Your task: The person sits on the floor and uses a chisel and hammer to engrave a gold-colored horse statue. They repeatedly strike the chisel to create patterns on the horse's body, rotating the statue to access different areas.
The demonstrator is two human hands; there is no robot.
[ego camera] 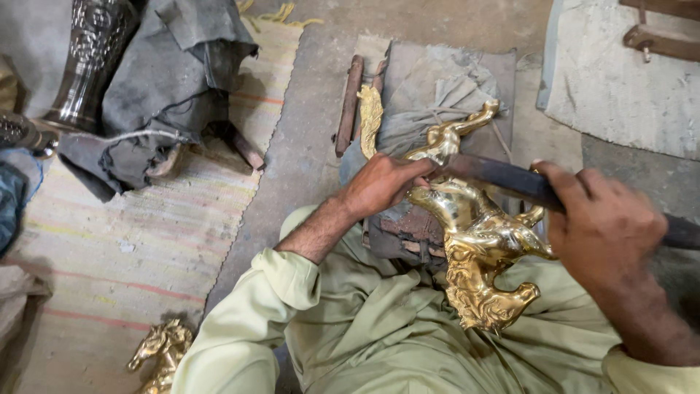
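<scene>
A shiny brass horse figure [477, 233] lies across my lap and a padded block [437, 80], its legs pointing away from me. My left hand [383, 182] presses on the far end of a long dark metal file [510, 181] where it meets the horse's back. My right hand [601, 226] grips the file's near end at the right. The file lies flat across the horse.
A second brass horse [160, 350] rests on the striped mat at lower left. A dark grey cloth heap [168, 80] and an embossed metal vase [91, 51] sit at upper left. A rusty bar [348, 102] lies beside the block. A stone slab [627, 80] is at upper right.
</scene>
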